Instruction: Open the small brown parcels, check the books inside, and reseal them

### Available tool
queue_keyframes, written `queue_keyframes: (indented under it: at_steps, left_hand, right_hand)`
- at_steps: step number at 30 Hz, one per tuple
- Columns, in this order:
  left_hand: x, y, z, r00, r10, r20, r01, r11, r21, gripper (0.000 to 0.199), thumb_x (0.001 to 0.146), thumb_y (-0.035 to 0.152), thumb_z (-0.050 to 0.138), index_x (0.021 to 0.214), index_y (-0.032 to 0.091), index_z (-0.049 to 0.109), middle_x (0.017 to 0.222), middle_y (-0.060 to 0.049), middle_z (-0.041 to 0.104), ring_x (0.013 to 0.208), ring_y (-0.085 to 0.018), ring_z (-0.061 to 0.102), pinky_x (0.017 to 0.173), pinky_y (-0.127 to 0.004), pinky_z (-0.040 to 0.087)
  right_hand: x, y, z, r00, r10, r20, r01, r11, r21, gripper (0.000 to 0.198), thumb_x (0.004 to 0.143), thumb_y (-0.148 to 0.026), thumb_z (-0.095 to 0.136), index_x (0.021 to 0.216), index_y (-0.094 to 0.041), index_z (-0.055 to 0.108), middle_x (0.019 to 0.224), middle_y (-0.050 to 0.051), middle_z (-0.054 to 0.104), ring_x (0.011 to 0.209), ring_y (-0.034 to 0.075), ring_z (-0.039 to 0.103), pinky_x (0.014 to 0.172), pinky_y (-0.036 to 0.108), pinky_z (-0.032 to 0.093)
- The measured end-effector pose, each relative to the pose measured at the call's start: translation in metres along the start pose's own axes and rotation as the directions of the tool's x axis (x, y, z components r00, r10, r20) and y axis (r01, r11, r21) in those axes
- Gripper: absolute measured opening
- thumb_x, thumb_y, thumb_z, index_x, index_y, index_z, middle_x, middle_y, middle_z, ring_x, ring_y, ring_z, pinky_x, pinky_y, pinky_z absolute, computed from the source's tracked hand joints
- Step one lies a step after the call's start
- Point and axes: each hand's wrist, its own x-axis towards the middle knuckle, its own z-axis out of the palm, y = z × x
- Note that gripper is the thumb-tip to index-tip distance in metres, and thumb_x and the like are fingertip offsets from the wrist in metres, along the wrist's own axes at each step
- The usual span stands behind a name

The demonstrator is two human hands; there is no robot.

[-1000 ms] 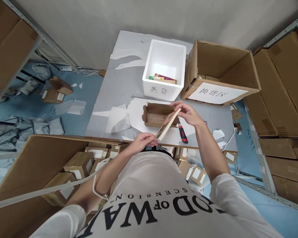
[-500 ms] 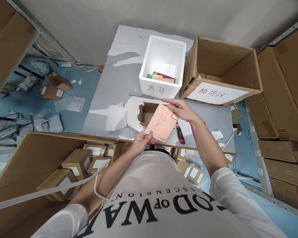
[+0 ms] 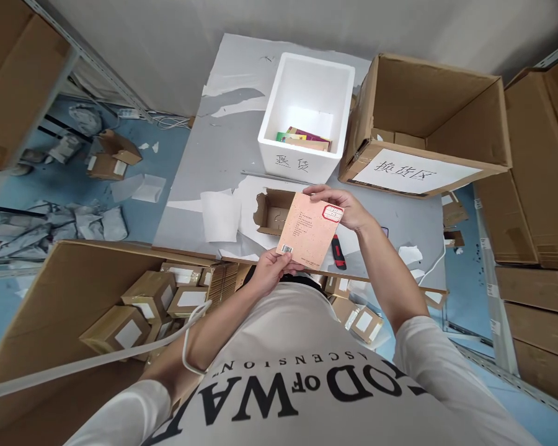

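Note:
A thin pink book [image 3: 309, 232] is held over the table's front edge, its printed side with a barcode and a red-framed label facing up. My left hand [image 3: 273, 271] pinches its lower left corner, thumb on top. At the upper right edge, my right hand [image 3: 339, 204] supports it, fingers partly hidden behind the book. Just beyond lies a small opened cardboard box [image 3: 267, 214], partly covered by the book. A red and black utility knife [image 3: 338, 254] rests on the table to the book's right.
On the table [image 3: 186, 192] stand a white foam box [image 3: 302, 167] holding several books and a large labelled carton [image 3: 428, 189]. Torn white paper [image 3: 219, 217] lies at left. A big carton [image 3: 32, 297] of small parcels is at front left. Shelving with cartons [image 3: 539, 229] stands right.
My right hand has shifted off the label, which now shows fully. The book is turned slightly more toward me. The view has moved a little.

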Motion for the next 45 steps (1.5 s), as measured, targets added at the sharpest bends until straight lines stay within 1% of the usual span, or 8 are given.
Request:
queue_keyframes:
  at_steps: [4,7,10,13,20,26,33,45]
  left_hand:
    - [0.001,-0.001,0.002,0.998,0.055,-0.039,-0.054,0.998,0.035,0.059,0.066,0.047,0.08,0.111,0.016,0.058,0.073,-0.003,0.073,0.068,-0.018,0.072,0.059,-0.024,0.053]
    - [0.001,0.001,0.002,0.991,0.115,-0.067,-0.111,0.992,0.057,0.102,0.069,0.043,0.079,0.149,0.019,0.02,0.07,0.0,0.073,0.067,-0.017,0.071,0.061,-0.024,0.053]
    - [0.001,0.002,0.0,0.98,0.18,-0.088,-0.171,0.981,0.095,0.116,0.072,0.041,0.078,0.153,0.022,-0.003,0.071,0.001,0.073,0.067,-0.016,0.071,0.062,-0.024,0.054]
    - [0.003,0.003,-0.007,0.974,0.214,-0.08,-0.205,0.973,0.104,0.107,0.075,0.042,0.075,0.153,0.025,0.005,0.069,0.002,0.072,0.062,-0.016,0.069,0.061,-0.025,0.054]
    - [0.009,0.012,-0.025,0.993,0.115,0.04,-0.117,0.992,0.053,0.057,0.077,0.046,0.069,0.125,0.017,0.057,0.101,-0.011,0.074,0.079,-0.021,0.073,0.068,-0.03,0.055]
    - [0.009,0.029,-0.038,0.985,0.094,0.148,-0.126,0.965,0.229,0.056,0.072,0.048,0.075,0.115,0.015,0.064,0.11,-0.015,0.071,0.081,-0.022,0.073,0.072,-0.032,0.057]
    - [0.018,0.045,-0.058,0.977,0.086,0.194,-0.163,0.892,0.422,0.058,0.084,0.064,0.052,0.084,0.01,0.07,0.072,-0.011,0.072,0.063,-0.018,0.069,0.063,-0.029,0.054]
    - [0.029,0.059,-0.066,0.958,-0.058,0.282,0.0,0.98,0.2,0.058,0.08,0.065,0.055,0.055,0.014,0.059,0.048,-0.005,0.058,0.045,-0.011,0.052,0.049,-0.026,0.039]
  right_hand:
    - [0.002,0.001,-0.002,0.999,-0.046,0.014,0.046,0.999,-0.006,0.018,0.071,-0.037,0.079,0.084,-0.026,0.074,0.125,0.003,0.063,0.118,0.023,0.056,0.097,0.043,0.047]
    - [0.006,0.004,-0.001,0.998,-0.059,0.024,0.059,0.998,0.006,0.019,0.072,-0.04,0.078,0.082,-0.025,0.073,0.126,0.004,0.063,0.121,0.024,0.055,0.097,0.043,0.046]
    - [0.009,0.008,0.0,0.997,-0.074,0.024,0.074,0.997,0.005,0.019,0.074,-0.041,0.076,0.082,-0.025,0.071,0.128,0.004,0.061,0.122,0.024,0.054,0.098,0.042,0.045]
    - [0.012,0.012,0.002,0.995,-0.1,0.006,0.1,0.995,-0.026,0.021,0.075,-0.044,0.075,0.082,-0.024,0.07,0.13,0.005,0.059,0.126,0.023,0.05,0.1,0.041,0.043]
    - [0.022,0.014,0.01,0.996,-0.061,-0.068,0.056,0.996,-0.072,0.031,0.075,-0.05,0.073,0.086,-0.022,0.069,0.102,0.005,0.07,0.098,0.02,0.064,0.088,0.037,0.05]
    - [0.033,0.016,0.02,0.988,0.001,-0.153,-0.016,0.995,-0.097,0.035,0.075,-0.051,0.071,0.089,-0.02,0.068,0.085,0.003,0.071,0.079,0.016,0.065,0.076,0.033,0.054]
    - [0.042,0.01,0.032,0.965,0.046,-0.26,-0.097,0.977,-0.189,0.034,0.078,-0.047,0.069,0.096,-0.019,0.072,0.091,0.004,0.072,0.081,0.016,0.063,0.073,0.031,0.052]
    - [0.036,0.016,0.032,0.918,0.241,-0.314,-0.181,0.961,0.207,0.037,0.082,-0.04,0.064,0.115,-0.022,0.066,0.09,0.002,0.073,0.079,0.016,0.067,0.068,0.028,0.055]
